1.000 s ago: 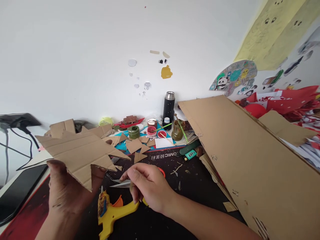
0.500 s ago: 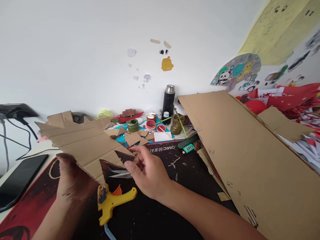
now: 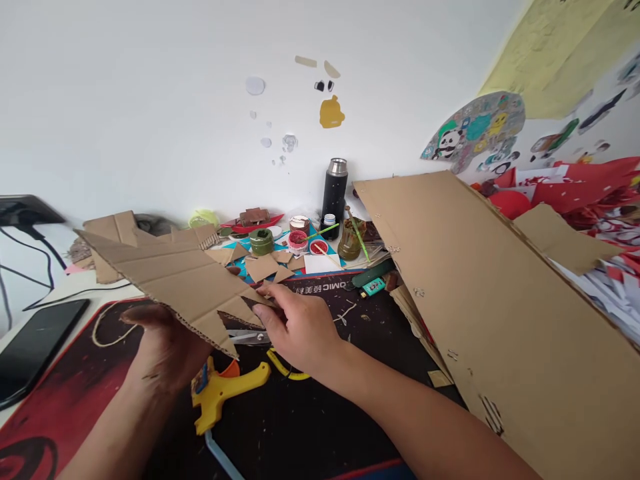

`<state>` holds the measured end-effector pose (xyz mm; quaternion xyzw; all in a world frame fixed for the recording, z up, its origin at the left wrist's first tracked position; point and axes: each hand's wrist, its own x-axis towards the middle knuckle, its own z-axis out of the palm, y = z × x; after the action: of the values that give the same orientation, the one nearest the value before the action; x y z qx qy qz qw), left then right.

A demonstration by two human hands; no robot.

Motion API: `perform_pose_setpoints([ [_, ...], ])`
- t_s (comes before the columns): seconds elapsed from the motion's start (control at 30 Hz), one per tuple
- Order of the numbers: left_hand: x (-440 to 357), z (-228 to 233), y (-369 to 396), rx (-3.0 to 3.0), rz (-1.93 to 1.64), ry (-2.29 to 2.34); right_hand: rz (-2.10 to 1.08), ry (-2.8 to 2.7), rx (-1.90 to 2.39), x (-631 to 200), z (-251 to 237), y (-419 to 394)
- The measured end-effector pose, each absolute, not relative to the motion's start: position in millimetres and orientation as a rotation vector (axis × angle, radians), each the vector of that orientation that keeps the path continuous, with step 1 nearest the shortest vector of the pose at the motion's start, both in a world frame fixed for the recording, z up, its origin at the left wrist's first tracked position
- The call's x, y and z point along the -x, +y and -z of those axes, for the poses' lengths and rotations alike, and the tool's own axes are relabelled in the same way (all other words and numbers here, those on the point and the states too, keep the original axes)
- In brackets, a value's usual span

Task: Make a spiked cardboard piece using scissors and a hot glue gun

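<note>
A jagged piece of corrugated cardboard (image 3: 173,270) is held up above the desk, its cut edge full of pointed notches. My left hand (image 3: 173,343) supports it from below, thumb out at the left and fingers hidden beneath. At its right end, my right hand (image 3: 300,327) pinches a pointed tip between thumb and fingers. Below the cardboard lies a pair of scissors (image 3: 290,372) with yellow handles, its blades partly covered. Nearer to me is a yellow hot glue gun (image 3: 225,393) with an orange trigger, close to my left wrist.
A large cardboard panel (image 3: 500,307) leans across the right side. Along the wall stand a black thermos (image 3: 335,193), a green paint jar (image 3: 261,242), a red paint pot (image 3: 298,241) and a murky jar (image 3: 351,240). A phone (image 3: 43,347) lies at left.
The cardboard and my left hand have shifted right, and the piece has tilted a little. My right thumb and fingers have closed on its tip. More of the scissors' yellow handles shows.
</note>
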<state>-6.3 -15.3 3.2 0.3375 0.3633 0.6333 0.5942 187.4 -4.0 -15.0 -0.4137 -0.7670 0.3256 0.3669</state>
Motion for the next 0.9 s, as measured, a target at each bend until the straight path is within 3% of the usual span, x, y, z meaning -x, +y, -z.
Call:
perform_pose_setpoints([
  [0.27,8,-12,-14,-0.864,-1.532,0.819,-0.956,-1.888,0.998,-191,7,-6],
  [0.63,1,-1,-12,-0.826,-1.558,1.030,-1.892,-1.485,0.811,-184,12,-6],
  [0.9,11,-4,-4,-0.752,-1.690,1.014,-1.914,-1.393,0.843,-188,8,1],
])
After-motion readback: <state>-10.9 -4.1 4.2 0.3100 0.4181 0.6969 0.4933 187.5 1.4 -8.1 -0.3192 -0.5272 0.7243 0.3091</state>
